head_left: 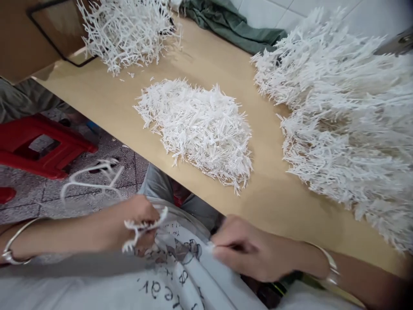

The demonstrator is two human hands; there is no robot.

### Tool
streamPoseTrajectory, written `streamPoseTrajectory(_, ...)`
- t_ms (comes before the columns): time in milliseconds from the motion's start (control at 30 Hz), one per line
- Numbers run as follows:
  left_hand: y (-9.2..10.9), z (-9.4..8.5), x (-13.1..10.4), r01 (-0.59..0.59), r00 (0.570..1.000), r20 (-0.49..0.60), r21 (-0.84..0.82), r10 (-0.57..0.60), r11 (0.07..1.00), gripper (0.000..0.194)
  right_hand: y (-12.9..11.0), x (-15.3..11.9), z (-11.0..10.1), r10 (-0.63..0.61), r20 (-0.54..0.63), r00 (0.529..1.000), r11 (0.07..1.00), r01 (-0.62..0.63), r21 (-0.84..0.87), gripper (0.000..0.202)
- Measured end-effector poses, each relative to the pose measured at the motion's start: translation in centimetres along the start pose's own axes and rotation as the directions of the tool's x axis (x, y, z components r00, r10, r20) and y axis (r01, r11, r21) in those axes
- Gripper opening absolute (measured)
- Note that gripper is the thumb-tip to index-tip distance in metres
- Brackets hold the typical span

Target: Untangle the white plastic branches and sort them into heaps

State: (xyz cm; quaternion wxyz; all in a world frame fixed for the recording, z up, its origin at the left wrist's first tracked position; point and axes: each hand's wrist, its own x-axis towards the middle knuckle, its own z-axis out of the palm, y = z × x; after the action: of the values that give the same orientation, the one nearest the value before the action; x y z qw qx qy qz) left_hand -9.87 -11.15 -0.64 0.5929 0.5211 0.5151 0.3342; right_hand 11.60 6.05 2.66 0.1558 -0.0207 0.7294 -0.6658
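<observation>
My left hand [129, 217] is closed around a white branching artificial stem [138, 234]; its forked, toothed tips stick out past the fingers. Behind that hand, a blurred white strand [92, 186] curves out over the floor, perhaps the other end of the same stem. My right hand [247, 249] is closed in a pinch, with a tiny white bit [209, 246] at its fingertips, too small to name. Both hands are low in front of the printed white shirt [180, 280], apart from each other. On the table [106, 112] lies a heap of short white sprigs [203, 129].
Large bundles of white branching stems [348, 129] cover the table's right side. Another pile of stems [129, 34] is at the far left, by a black wire frame [48, 36]. A green cloth [232, 26] lies along the back. A red stool [54, 150] stands at left.
</observation>
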Motion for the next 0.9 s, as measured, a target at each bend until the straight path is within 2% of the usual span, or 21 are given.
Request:
streamPoseTrajectory(33, 0.0, -0.3, -0.4, 0.046, 0.999, -0.023, 0.003, -0.045, 0.999, 0.02, -0.5, -1.0, -0.4, -0.005, -0.137, 0.991, 0.999, -0.002, -0.053, 0.042)
streamPoseTrajectory(100, 0.5, -0.8, -0.8, 0.15, 0.989, 0.015, -0.058, -0.15, 0.987, 0.02, -1.4, -2.6, -1.3, -0.018, -0.394, 0.919, 0.977, -0.067, -0.201, 0.038)
streamPoseTrajectory(167, 1.5, -1.0, -0.6, 0.091, 0.994, -0.055, -0.106, -0.097, 0.99, 0.019, -1.9, -3.0, -2.6, -0.108, -0.558, 0.823, 0.877, -0.186, -0.443, 0.034)
streamPoseTrajectory(233, 2.7, -0.9, -0.1, -0.031, 0.984, -0.179, -0.131, 0.007, 0.991, 0.021, -2.0, -2.2, -4.2, -0.258, -0.63, 0.732, 0.681, -0.325, -0.657, 0.032)
streamPoseTrajectory(267, 3.1, -0.7, 0.2, -0.089, 0.97, -0.239, -0.139, 0.054, 0.986, 0.022, -1.9, -1.5, -5.1, -0.33, -0.644, 0.69, 0.586, -0.384, -0.713, 0.031)
streamPoseTrajectory(300, 3.5, -0.5, 0.4, -0.15, 0.951, -0.29, -0.137, 0.105, 0.979, 0.022, -1.8, -0.8, -6.1, -0.369, -0.651, 0.663, 0.533, -0.423, -0.733, 0.031)
streamPoseTrajectory(400, 3.8, 0.0, 1.0, -0.297, 0.891, -0.386, -0.095, 0.24, 0.95, 0.022, -1.7, 1.3, -9.0, -0.404, -0.666, 0.627, 0.493, -0.464, -0.736, 0.035)
streamPoseTrajectory(467, 3.8, 0.2, 1.4, -0.405, 0.835, -0.442, -0.088, 0.328, 0.91, 0.02, -1.7, 2.1, -10.4, -0.42, -0.684, 0.597, 0.485, -0.49, -0.724, 0.04)
streamPoseTrajectory(567, 3.8, 0.6, 2.1, -0.515, 0.746, -0.524, -0.063, 0.411, 0.855, 0.016, -1.5, 2.7, -11.5, -0.385, -0.705, 0.595, 0.451, -0.545, -0.706, 0.046)
streamPoseTrajectory(633, 3.8, 0.8, 2.7, -0.562, 0.699, -0.55, -0.027, 0.458, 0.827, 0.016, -1.0, 3.0, -11.9, -0.38, -0.704, 0.6, 0.365, -0.602, -0.71, 0.047)
streamPoseTrajectory(733, 3.5, 1.2, 3.3, -0.592, 0.648, -0.591, 0.006, 0.48, 0.806, 0.017, -0.5, 3.2, -11.9, -0.492, -0.681, 0.543, 0.208, -0.686, -0.697, 0.034)
streamPoseTrajectory(767, 3.3, 1.3, 3.5, -0.582, 0.637, -0.614, 0.014, 0.466, 0.813, 0.017, -0.5, 3.3, -11.7, -0.535, -0.668, 0.517, 0.194, -0.695, -0.693, 0.028)
streamPoseTrajectory(833, 2.9, 1.3, 3.6, -0.553, 0.624, -0.649, 0.025, 0.435, 0.833, 0.018, -0.9, 3.3, -10.7, -0.602, -0.636, 0.483, 0.236, -0.654, -0.719, 0.024)
streamPoseTrajectory(867, 2.7, 1.4, 3.6, -0.537, 0.617, -0.667, 0.032, 0.418, 0.843, 0.02, -1.3, 3.4, -10.0, -0.622, -0.615, 0.485, 0.284, -0.592, -0.754, 0.022)
streamPoseTrajectory(900, 2.6, 1.3, 3.6, -0.517, 0.613, -0.676, 0.049, 0.41, 0.854, 0.021, -1.7, 3.4, -9.0, -0.63, -0.589, 0.507, 0.342, -0.499, -0.796, 0.02)
